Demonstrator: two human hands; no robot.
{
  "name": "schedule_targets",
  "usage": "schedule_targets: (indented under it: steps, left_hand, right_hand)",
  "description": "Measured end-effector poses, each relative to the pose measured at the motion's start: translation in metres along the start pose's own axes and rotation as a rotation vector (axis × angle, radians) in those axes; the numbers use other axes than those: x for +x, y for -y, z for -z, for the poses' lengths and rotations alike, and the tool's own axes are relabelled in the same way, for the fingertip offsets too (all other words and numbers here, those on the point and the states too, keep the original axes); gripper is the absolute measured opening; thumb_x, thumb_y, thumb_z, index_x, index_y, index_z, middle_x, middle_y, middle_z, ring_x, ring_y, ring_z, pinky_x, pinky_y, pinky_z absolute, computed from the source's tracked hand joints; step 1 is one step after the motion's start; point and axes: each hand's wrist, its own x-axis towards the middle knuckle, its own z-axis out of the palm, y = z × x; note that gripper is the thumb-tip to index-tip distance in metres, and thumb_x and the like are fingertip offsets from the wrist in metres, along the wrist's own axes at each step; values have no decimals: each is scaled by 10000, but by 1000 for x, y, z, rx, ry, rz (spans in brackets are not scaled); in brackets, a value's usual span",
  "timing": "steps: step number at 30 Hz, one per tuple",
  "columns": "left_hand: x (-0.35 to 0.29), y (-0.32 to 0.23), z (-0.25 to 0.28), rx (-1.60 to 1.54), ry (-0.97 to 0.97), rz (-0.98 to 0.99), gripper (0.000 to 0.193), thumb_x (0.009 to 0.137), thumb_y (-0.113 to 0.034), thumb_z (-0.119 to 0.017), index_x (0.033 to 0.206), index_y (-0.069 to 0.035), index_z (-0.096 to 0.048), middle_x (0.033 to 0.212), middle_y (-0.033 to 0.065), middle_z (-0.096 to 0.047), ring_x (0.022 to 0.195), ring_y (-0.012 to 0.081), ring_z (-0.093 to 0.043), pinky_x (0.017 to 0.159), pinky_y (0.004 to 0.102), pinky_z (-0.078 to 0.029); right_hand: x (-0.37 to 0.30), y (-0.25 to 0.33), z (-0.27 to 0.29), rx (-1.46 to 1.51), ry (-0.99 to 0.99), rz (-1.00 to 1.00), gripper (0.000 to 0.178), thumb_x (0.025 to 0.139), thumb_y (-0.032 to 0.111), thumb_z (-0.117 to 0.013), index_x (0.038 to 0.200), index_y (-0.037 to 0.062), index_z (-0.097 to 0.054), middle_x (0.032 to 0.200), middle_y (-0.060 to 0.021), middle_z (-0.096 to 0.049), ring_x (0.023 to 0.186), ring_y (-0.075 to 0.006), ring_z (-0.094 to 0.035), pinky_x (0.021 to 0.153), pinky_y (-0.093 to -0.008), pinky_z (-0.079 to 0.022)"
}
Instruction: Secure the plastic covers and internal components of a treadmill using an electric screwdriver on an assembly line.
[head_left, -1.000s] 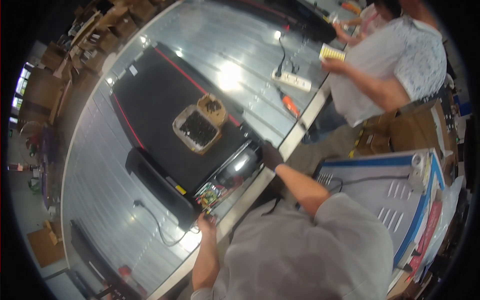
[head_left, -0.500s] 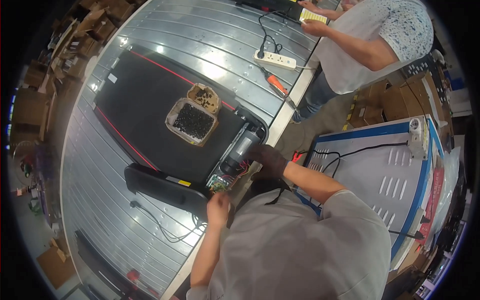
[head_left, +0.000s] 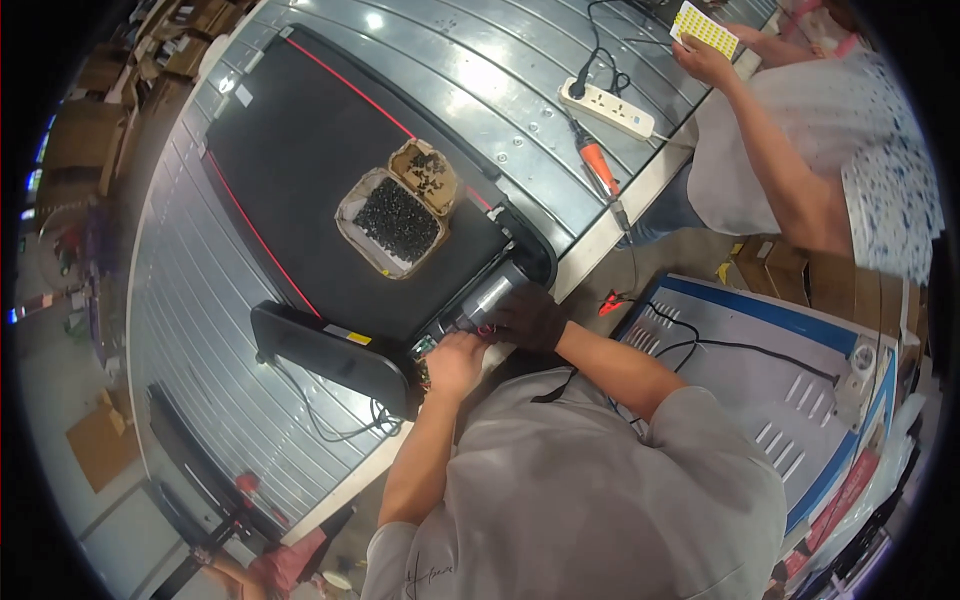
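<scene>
A flat black treadmill with red side lines lies before me, its motor bay uncovered at the near end. In that bay sit a silver-and-black motor, a green circuit board and thin red wires. My bare left hand is between board and motor, fingers bent together; its fingertips and whatever they hold are hidden. Beside the motor, my right hand in a dark glove curls its fingers down by the red wires. What it grips does not show clearly.
An open cardboard box of small black screws rests on the belt. A white power strip and an orange-handled electric screwdriver lie on the slatted metal table. At the right, a co-worker's hand holds a yellow-dotted sheet.
My left hand has moved right and forward from the circuit board toward the motor, close to my right hand. My view has shifted somewhat. The co-worker's sheet is now tilted.
</scene>
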Motion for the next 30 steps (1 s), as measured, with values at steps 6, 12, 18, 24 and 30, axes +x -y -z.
schedule_targets:
  steps: [6, 12, 18, 24, 30]
  left_hand:
    - [-12, -1, -15, -61, -55, 310, 144, 792, -249, -837, 780, -143, -740, 813, 39, -700, 789, 275, -698, 664, 411, -546]
    - [-135, 42, -30, -1278, -126, 879, 426, 960, -341, -736, 1271, -61, -657, 1046, 64, -703, 884, 208, -667, 749, 411, -557]
    - [-144, 41, 3, -2304, -1166, 458, 715, 1020, -573, -451, 1495, -39, -471, 1460, 147, -564, 1403, 326, -494, 1221, 468, -367]
    - [-201, 93, -24, -2230, -1389, 940, 516, 983, -436, -453, 1268, -65, -671, 1235, 70, -718, 1187, 308, -658, 1068, 480, -498]
    - [-240, 70, 10, -2281, -1038, 808, 577, 1025, -471, -409, 1395, -61, -577, 1395, 106, -623, 1276, 321, -605, 1108, 457, -476]
  right_hand:
    - [5, 4, 1, 41, 96, -98, 352, 745, 406, -822, 1033, 230, -723, 921, -13, -646, 885, -265, -643, 830, -443, -513]
    - [6, 17, 5, 18, 206, -125, 418, 708, 416, -837, 1048, 198, -732, 950, -52, -656, 891, -293, -628, 794, -459, -499]
    - [19, 52, 22, -105, 423, -239, 433, 704, 328, -861, 1087, 172, -731, 961, -59, -666, 932, -312, -622, 827, -448, -498]
    - [22, 68, 6, -157, 432, -247, 561, 719, 358, -873, 1200, 145, -675, 1013, -95, -656, 1001, -329, -620, 893, -457, -519]
    - [22, 83, 1, -238, 465, -359, 608, 762, 399, -841, 1277, 132, -658, 1011, -116, -675, 1005, -329, -647, 915, -461, -520]
